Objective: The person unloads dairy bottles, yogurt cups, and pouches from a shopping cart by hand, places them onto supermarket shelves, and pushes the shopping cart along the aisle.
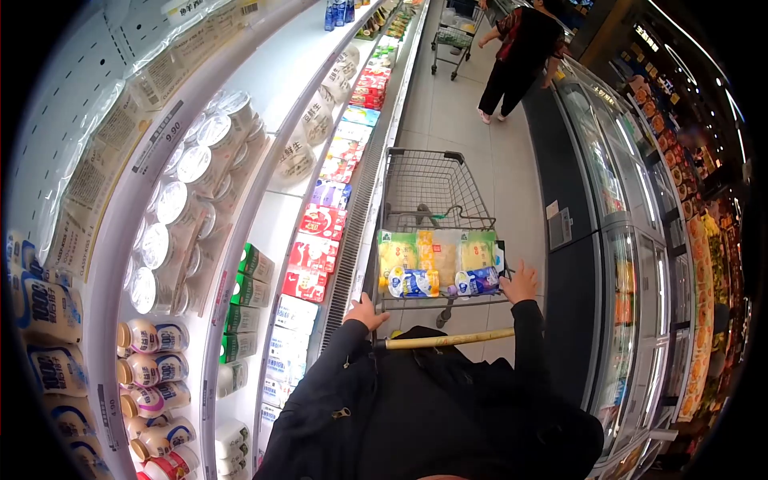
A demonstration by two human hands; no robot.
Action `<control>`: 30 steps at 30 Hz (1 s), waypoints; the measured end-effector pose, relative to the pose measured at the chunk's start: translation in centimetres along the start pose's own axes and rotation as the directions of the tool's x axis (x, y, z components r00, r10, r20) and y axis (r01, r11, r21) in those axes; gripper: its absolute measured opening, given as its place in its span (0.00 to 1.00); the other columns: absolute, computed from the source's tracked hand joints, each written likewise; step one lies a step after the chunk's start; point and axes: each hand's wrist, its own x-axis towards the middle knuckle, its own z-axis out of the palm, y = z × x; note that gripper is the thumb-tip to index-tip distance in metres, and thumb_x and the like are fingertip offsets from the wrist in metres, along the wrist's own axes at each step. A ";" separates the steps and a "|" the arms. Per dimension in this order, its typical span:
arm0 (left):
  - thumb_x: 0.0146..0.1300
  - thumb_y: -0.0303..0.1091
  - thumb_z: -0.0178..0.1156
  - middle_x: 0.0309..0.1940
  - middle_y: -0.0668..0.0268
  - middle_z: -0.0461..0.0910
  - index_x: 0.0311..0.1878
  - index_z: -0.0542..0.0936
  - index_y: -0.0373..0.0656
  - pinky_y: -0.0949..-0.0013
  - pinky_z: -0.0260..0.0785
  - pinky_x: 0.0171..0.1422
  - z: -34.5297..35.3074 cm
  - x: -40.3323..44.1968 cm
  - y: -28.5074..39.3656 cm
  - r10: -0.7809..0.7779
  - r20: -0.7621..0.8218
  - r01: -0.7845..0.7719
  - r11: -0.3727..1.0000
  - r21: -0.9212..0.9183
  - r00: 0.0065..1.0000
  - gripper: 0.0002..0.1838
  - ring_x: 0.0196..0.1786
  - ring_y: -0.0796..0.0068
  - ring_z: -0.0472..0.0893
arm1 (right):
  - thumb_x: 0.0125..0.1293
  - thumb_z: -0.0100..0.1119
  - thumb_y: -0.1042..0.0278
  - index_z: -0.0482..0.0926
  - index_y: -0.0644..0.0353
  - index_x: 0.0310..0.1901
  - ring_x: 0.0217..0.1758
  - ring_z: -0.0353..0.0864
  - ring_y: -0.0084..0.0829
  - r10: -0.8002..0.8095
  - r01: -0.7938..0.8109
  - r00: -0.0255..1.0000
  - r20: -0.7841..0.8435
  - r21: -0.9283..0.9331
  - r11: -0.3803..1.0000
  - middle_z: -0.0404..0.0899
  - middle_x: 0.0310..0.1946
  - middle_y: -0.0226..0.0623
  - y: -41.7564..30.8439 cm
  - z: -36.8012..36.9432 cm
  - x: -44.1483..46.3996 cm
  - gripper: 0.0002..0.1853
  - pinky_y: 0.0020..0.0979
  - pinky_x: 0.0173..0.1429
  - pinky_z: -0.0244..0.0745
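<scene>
A wire shopping cart (436, 188) stands in front of me, with its yellow handle bar (450, 339) close to my body. Near the cart's left rear corner is my left hand (367, 313), its fingers apart and nothing visible in it. My right hand (520, 282) is at the right rear edge beside the packages, fingers spread. Green and yellow packages (437, 252) lie across the near end of the cart. Two blue and white packs (414, 282) (477, 281) rest in front of them, nearer to me.
Lit refrigerated shelves (276, 144) with cups, bottles and cartons line the left side. Glass-fronted cases (632, 240) run along the right. Ahead on the tiled floor (472, 144), a person in black trousers (512, 80) stands at the right, near another cart (454, 40).
</scene>
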 end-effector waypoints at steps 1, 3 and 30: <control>0.62 0.62 0.69 0.60 0.31 0.78 0.70 0.64 0.29 0.48 0.74 0.68 0.6 0.2 -0.2 -0.062 0.111 0.064 0.998 -0.018 0.992 0.49 0.64 0.37 0.80 | 0.65 0.67 0.43 0.61 0.60 0.78 0.77 0.61 0.58 0.062 -0.060 0.998 0.025 -0.063 0.996 0.64 0.73 0.58 2.6 0.5 -0.9 0.47 0.62 0.77 0.56; 0.62 0.63 0.68 0.56 0.34 0.81 0.68 0.66 0.29 0.49 0.76 0.65 2.2 1.4 -1.1 -0.067 0.085 0.068 0.998 0.000 0.994 0.47 0.60 0.38 0.83 | 0.66 0.66 0.40 0.59 0.59 0.79 0.77 0.63 0.56 0.127 -0.121 0.991 0.046 -0.117 0.986 0.66 0.73 0.57 5.9 1.5 -2.3 0.48 0.61 0.77 0.58; 0.75 0.54 0.54 0.43 0.42 0.87 0.56 0.73 0.36 0.43 0.78 0.56 2.9 2.3 2.8 -0.156 -0.243 0.191 0.973 0.127 0.957 0.26 0.48 0.39 0.87 | 0.78 0.49 0.57 0.79 0.60 0.52 0.49 0.88 0.54 0.081 -0.102 0.971 0.223 0.085 0.991 0.89 0.42 0.51 6.6 5.9 3.7 0.16 0.51 0.54 0.80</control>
